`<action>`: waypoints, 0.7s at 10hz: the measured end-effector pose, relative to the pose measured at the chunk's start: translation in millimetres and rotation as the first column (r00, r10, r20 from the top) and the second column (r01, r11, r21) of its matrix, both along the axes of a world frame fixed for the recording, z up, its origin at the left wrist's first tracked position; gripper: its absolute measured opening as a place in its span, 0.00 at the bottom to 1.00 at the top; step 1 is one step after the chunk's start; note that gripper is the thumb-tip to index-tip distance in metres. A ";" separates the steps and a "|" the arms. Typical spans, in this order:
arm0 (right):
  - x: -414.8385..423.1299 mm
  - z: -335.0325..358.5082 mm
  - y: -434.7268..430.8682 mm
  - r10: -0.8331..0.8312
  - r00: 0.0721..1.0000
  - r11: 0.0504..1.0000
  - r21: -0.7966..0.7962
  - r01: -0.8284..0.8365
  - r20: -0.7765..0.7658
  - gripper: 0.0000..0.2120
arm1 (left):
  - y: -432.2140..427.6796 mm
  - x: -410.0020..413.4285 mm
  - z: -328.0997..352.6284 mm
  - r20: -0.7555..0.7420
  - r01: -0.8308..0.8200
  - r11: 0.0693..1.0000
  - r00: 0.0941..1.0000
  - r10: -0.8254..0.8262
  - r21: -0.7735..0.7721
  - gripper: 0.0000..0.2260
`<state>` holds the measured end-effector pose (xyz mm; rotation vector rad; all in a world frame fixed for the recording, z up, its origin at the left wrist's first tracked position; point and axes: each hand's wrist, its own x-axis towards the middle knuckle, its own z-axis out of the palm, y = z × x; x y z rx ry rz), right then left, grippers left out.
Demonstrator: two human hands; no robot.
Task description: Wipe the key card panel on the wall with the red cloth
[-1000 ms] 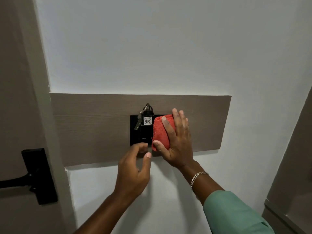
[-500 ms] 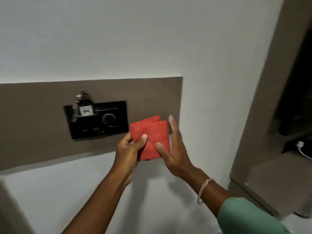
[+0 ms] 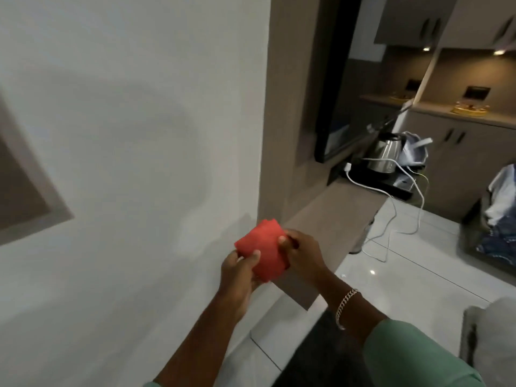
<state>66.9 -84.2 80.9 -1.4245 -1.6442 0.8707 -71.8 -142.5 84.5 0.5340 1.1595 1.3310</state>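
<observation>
The folded red cloth [image 3: 264, 248] is held in front of me between both hands, away from the wall. My left hand [image 3: 240, 275] grips its lower left edge with the thumb on top. My right hand [image 3: 303, 254] pinches its right edge. The key card panel is out of view; only the corner of the brown wall board [image 3: 25, 191] that carries it shows at the far left.
A white wall [image 3: 139, 121] fills the left. To the right a brown desk top [image 3: 329, 216] juts out with a steel kettle [image 3: 386, 153] on a black tray and white cables hanging. Cabinets and a tiled floor [image 3: 405, 275] lie beyond.
The cloth came off the panel and both hands took hold of it. My view swung right, so the panel left the frame and the desk and kettle came in.
</observation>
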 end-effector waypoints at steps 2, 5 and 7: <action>76.7 -74.3 90.2 -0.104 0.966 0.975 -0.167 0.146 0.235 0.11 | 69.3 66.5 -81.3 0.195 0.169 0.972 0.971 -0.137 -0.161 0.17; 79.2 -120.7 144.2 -0.154 0.946 0.970 -0.137 0.199 0.285 0.13 | 103.0 70.7 -130.5 0.151 0.173 0.974 0.977 -0.150 -0.149 0.25; 73.7 -114.2 120.3 -0.185 0.913 0.972 -0.068 0.224 0.363 0.25 | 99.8 29.8 -109.4 -0.211 0.048 0.990 0.975 -0.076 -0.132 0.25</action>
